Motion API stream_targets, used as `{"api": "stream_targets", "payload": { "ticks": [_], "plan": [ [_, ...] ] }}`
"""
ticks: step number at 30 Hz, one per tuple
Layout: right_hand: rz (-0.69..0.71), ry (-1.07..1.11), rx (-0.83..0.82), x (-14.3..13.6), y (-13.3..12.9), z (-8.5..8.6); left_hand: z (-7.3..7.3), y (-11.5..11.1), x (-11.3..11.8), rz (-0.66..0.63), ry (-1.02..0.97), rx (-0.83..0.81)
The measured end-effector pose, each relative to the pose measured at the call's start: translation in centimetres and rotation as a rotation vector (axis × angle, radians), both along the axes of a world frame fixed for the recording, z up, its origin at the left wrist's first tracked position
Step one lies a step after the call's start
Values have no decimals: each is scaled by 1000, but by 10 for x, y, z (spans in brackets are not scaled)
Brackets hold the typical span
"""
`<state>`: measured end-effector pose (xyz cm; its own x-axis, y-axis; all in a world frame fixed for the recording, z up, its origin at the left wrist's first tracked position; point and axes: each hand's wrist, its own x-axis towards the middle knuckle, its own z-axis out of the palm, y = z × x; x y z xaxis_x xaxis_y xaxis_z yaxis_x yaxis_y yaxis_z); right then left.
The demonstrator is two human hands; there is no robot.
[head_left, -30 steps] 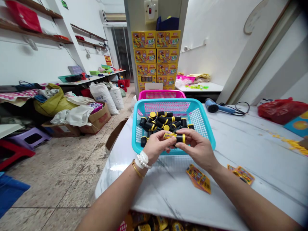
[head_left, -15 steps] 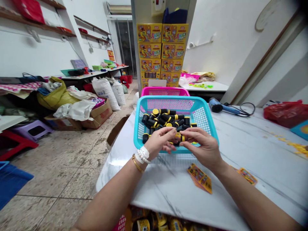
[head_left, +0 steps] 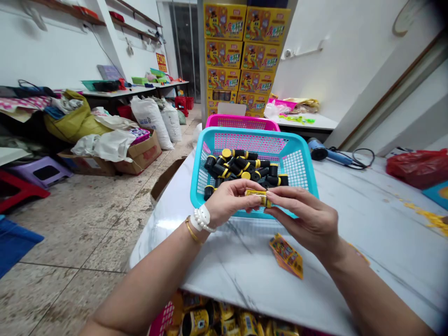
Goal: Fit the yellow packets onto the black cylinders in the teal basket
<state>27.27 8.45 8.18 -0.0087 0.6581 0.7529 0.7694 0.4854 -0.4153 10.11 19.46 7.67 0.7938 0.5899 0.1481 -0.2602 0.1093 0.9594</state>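
Note:
Between my two hands, just over the near rim of the blue basket [head_left: 311, 186], is a small cylinder with a yellow printed sleeve [head_left: 258, 196]. My left hand [head_left: 229, 200] grips its left end between thumb and fingers; a white band, pearl bracelet and gold bangle circle that wrist. At its right end, my right hand [head_left: 304, 217] pinches it with thumb and fingertips. Several black cylinders with yellow caps [head_left: 241, 163] lie jumbled in the basket. On the marbled table below my hands lies a small stack of orange printed sleeves [head_left: 287, 255].
A pink basket [head_left: 241, 122] stands behind the blue one. Yellow printed cartons [head_left: 224, 53] are stacked beyond. A blue heat-gun-like tool [head_left: 329, 153] and a red bag [head_left: 416, 167] lie at right. Below the table edge, a container holds several yellow-wrapped cylinders [head_left: 194, 322].
The yellow sleeve now shows around the cylinder, where black and yellow parts showed before. Both hands have come slightly nearer, and the head view has tilted downward.

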Motion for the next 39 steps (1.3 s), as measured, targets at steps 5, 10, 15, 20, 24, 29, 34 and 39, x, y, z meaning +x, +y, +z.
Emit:
{"api": "stream_targets", "payload": {
  "ticks": [5, 10, 15, 20, 24, 29, 34, 39],
  "plan": [
    [-11, 483, -207, -9, 13, -11, -1, -3, 4, 117, -84, 84],
    [41, 676, -334, -16, 17, -14, 2, -3, 3, 139, 57, 115],
    [-1, 611, -263, -11, 16, -16, 0, 3, 2, 122, 98, 148],
    [119, 795, -532, -1, 18, -12, -1, 2, 2, 40, 167, 160],
    [322, 721, -580, 5, 18, -6, 0, -1, 2, 12, 265, 81],
    [427, 682, -472, 0, 4, 6, 4, -1, 0, -53, 305, 17],
    [550, 420, -500, -28, -49, -4, 7, 2, -1, 11, 288, 38],
    [597, 144, -562, -59, -103, -48, 4, -3, 3, 30, 378, 252]
  ]
}}
